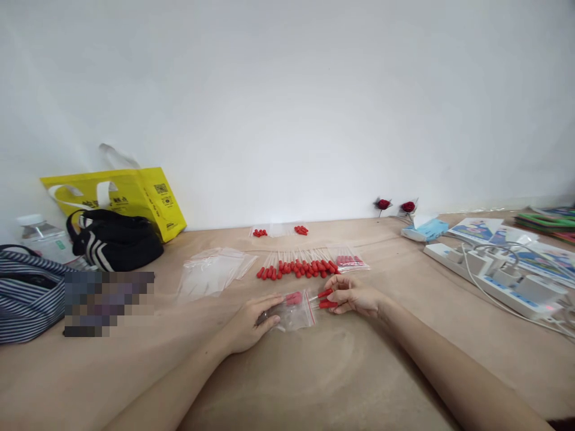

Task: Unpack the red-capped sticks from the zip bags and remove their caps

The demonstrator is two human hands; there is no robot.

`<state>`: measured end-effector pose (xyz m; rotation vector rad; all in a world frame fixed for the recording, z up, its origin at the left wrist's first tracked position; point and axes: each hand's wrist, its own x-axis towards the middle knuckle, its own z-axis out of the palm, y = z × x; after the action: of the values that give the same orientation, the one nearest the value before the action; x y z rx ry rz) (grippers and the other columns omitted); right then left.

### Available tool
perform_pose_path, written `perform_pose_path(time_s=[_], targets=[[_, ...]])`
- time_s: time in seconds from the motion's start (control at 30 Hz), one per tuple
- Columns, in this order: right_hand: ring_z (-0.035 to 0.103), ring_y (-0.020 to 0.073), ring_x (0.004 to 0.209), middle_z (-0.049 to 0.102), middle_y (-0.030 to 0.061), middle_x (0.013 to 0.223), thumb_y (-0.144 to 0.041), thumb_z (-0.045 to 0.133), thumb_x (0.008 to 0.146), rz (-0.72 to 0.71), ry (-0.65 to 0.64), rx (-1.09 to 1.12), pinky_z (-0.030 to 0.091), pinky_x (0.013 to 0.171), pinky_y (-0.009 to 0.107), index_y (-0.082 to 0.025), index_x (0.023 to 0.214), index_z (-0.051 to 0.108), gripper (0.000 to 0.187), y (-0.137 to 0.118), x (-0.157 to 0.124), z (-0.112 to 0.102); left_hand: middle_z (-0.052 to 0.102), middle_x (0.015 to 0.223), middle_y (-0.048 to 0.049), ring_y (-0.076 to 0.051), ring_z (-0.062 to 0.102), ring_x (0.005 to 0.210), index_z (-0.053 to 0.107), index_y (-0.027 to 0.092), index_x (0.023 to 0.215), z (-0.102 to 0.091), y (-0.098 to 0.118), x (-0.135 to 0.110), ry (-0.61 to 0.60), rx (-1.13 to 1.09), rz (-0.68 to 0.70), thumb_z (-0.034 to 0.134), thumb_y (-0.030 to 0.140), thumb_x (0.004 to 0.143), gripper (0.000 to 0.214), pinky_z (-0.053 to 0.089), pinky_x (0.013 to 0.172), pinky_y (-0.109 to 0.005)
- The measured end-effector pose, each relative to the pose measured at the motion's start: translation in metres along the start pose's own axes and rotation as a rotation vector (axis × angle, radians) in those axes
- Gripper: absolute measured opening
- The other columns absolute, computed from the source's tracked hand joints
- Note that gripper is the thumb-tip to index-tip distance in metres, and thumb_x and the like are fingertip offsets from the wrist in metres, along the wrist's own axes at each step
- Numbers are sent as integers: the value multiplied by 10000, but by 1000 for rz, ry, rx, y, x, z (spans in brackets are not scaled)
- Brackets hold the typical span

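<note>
My left hand [254, 323] pinches the closed end of a small clear zip bag [294, 311] that lies on the tan table and has one red-tipped piece inside. My right hand [354, 294] is closed on two red-tipped droppers [327, 299], their red ends pointing at the bag's mouth. Just beyond the hands lies a row of several more red-tipped droppers [296, 267]. A filled bag of droppers [348, 260] rests at the row's right end.
A stack of empty clear bags [211, 272] lies at left of the row. Loose red caps [300, 230] sit near the wall. A yellow tote [121, 191], black bag [114, 239] and striped bag [27, 293] stand at left. A white power strip [498, 278] with cables is at right.
</note>
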<state>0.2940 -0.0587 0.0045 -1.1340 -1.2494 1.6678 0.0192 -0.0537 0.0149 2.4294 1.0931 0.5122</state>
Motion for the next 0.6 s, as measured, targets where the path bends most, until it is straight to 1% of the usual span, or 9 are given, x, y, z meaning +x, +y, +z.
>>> perform_pose_path(time_s=[0.13, 0.23, 0.33, 0.47, 0.53, 0.6], targets=[[596, 83, 534, 591, -41, 600, -225, 772, 491, -18, 89, 11, 506, 512, 189, -154, 698, 506, 345, 2, 4, 8, 509, 1239, -21, -200, 460, 1138, 487, 264, 1192, 0, -1, 0, -9, -4, 3, 467, 307, 808, 388, 349, 969, -374], [588, 90, 501, 598, -31, 553, -231, 782, 473, -12, 120, -21, 504, 487, 198, -152, 653, 509, 336, 3, 6, 6, 495, 1253, -17, -197, 446, 1150, 473, 279, 1203, 0, -3, 0, -11, -7, 18, 462, 318, 813, 392, 337, 976, -377], [575, 84, 481, 616, -13, 555, -248, 774, 485, -16, 161, -51, 494, 479, 197, -145, 623, 525, 303, -1, 5, -8, 482, 1266, -18, -199, 431, 1164, 469, 274, 1207, 1, -4, -1, -20, 0, 19, 458, 329, 816, 395, 322, 986, -377], [549, 75, 460, 631, 0, 591, -249, 767, 491, -109, 205, -47, 462, 450, 192, -140, 604, 550, 268, -15, -4, -36, 496, 1253, -24, -200, 454, 1140, 444, 277, 1226, 2, -6, -3, -10, 6, 17, 465, 331, 813, 417, 344, 967, -367], [552, 79, 473, 637, 10, 609, -247, 765, 498, -155, 227, -26, 461, 461, 198, -140, 606, 558, 257, -22, -9, -47, 497, 1250, -32, -205, 464, 1125, 410, 277, 1250, 1, -6, -4, 33, -5, 29, 494, 334, 796, 465, 361, 951, -366], [559, 80, 489, 635, 7, 618, -243, 768, 497, -193, 281, 28, 472, 486, 203, -145, 615, 565, 255, -27, -10, -49, 515, 1227, -43, -209, 473, 1110, 446, 256, 1223, -1, -5, -3, 112, -27, 44, 504, 335, 790, 444, 367, 947, -365]])
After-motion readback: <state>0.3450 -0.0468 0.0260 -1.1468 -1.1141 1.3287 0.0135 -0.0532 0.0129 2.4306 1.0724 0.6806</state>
